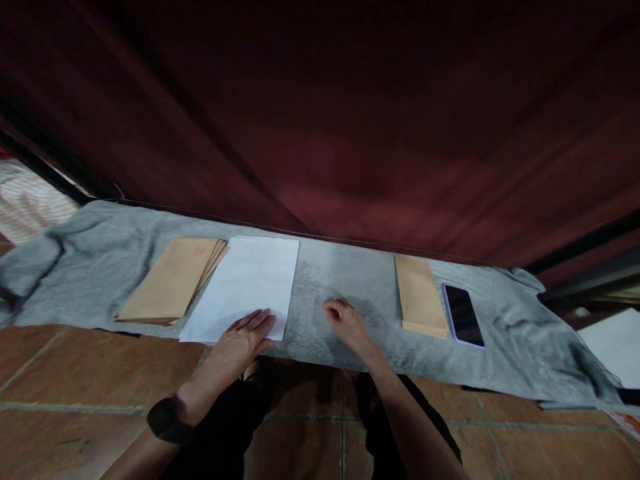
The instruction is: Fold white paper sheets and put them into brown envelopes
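Note:
A stack of white paper [250, 280] lies on the grey cloth, left of the middle. My left hand [247, 333] rests flat on its near right part, fingers stretched out. My right hand [347, 323] is over the cloth [345, 267] to the right of the paper, its fingers curled in, and nothing shows in them. Beside the paper on the left is a fanned pile of brown envelopes [170, 277], partly touching the sheets. A smaller pile of brown envelopes [421, 293] sits to the right of my right hand.
Right of the smaller pile lies a phone [465, 315] with a purple edge and a dark screen. A dark red curtain [320, 133] hangs along the far edge of the cloth-covered surface. Below the near edge are floor tiles [75, 380]. A white sheet [615, 347] shows at far right.

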A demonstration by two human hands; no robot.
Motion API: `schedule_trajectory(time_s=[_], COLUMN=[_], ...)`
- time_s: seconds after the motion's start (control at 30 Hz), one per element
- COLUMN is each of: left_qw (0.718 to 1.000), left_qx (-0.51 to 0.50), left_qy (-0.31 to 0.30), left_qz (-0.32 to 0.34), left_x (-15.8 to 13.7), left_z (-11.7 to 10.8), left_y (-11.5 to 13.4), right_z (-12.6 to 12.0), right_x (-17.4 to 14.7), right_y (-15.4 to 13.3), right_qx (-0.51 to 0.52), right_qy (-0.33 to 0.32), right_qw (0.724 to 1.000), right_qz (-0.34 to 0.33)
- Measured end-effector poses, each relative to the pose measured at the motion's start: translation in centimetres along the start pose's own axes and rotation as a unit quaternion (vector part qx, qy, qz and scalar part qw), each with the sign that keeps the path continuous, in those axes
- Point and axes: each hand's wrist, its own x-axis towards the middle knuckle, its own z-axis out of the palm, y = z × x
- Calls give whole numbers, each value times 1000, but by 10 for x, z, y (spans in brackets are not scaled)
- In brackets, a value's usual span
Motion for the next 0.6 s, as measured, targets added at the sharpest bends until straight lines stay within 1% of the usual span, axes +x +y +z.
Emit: schedule_trajectory(time_s=[0.17, 0.23, 0.3, 0.33, 0.4, 0.47, 0.5, 0.57, 0.6], left_qw=[999, 998, 999, 999, 998, 992, 989, 981, 977], left_qx=[-20, -20, -17, -21, -42, -32, -25, -14, -17], left_qy=[17, 24, 21, 16, -6, -42, -53, -57, -54], left_qz=[-35, -54, -45, -21, 48, 113, 136, 184, 204], left_x=[0, 2, 6, 9, 16, 23, 26, 31, 33], left_z=[-10, -15, -16, -14, -6, 9, 17, 31, 36], left_y=[11, 21, 38, 51, 83, 119, 137, 168, 179], right_z=[1, 0, -1, -3, -7, -14, -18, -29, -35], right_x=[1, 2, 4, 5, 7, 7, 6, 6, 6], right_y=[1, 3, 5, 6, 8, 11, 13, 20, 24], right_qx=[16, 41, 103, 153, 256, 316, 326, 314, 303], right_qy=[1, -2, -6, -4, 9, 33, 46, 71, 83], right_qw=[1000, 999, 993, 985, 955, 928, 924, 928, 931], right_qz=[-1, 15, 51, 83, 150, 192, 195, 187, 188])
